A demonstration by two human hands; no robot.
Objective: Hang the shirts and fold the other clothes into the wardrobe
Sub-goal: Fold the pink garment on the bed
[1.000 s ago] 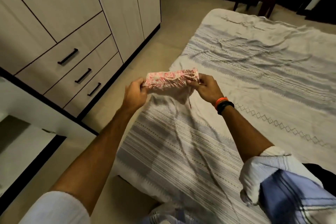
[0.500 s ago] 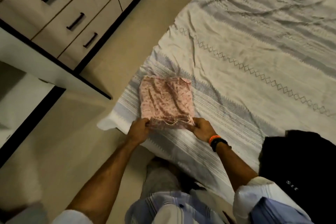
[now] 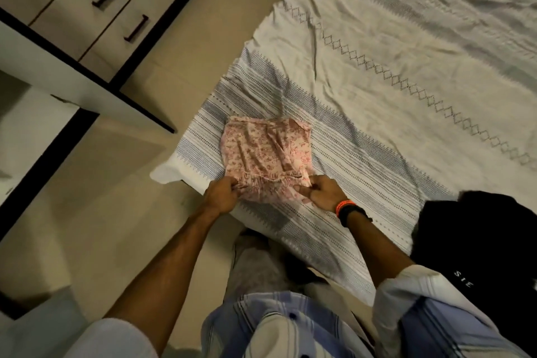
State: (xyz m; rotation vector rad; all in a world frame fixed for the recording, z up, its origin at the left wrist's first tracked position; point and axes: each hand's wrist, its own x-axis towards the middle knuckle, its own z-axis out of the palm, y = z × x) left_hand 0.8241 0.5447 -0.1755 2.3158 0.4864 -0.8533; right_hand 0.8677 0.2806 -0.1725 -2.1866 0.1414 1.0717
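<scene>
The pink floral garment lies flat at the near corner of the bed, limp, light cloth that will sag unless taken by both near corners. There the left hand and right hand each pinch its gathered hem. A second ago it was held bunched above the bed; since then it has been laid down and spread.
</scene>
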